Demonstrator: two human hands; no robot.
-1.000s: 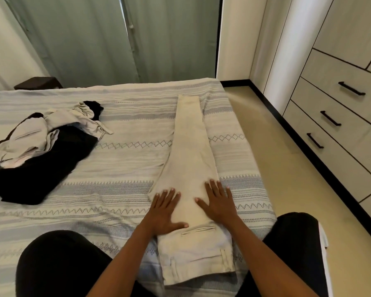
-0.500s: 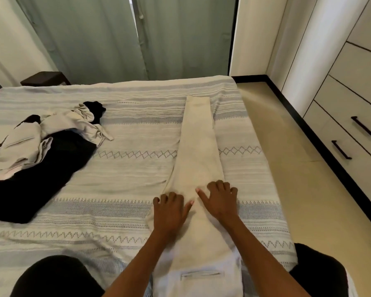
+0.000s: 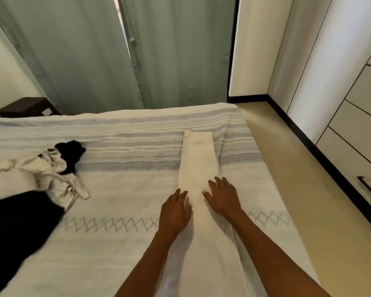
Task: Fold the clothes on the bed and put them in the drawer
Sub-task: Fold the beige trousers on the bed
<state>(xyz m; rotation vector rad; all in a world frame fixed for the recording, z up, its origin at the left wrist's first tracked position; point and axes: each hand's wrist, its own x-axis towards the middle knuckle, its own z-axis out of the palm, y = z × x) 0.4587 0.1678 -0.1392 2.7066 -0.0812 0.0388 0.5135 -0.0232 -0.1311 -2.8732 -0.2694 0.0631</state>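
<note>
The cream trousers (image 3: 198,168) lie lengthwise on the bed (image 3: 124,189), folded leg over leg into one long strip that runs from the near edge out toward the far right corner. Both hands rest flat on the strip about halfway along. The left hand (image 3: 175,212) lies on its left edge, fingers straight and close together, partly on the cloth and partly on the bedspread. The right hand (image 3: 222,197) lies on the right edge, fingers loosely spread, thumb reaching in toward the middle. Neither hand pinches or curls round the cloth; they only press down on it.

On the left of the bed, well apart from the trousers, sits a crumpled pile (image 3: 28,189) of pale and black clothes, unfolded. The bedspread is white with grey-blue stripes and a row of diamond outlines.

Against the right wall stand the drawers (image 3: 360,159), pale wood with a dark bar handle (image 3: 369,189), all closed. Green curtains (image 3: 120,50) hang beyond the bed, and a dark nightstand (image 3: 28,107) stands at the far left.

No writing or label is readable anywhere.
</note>
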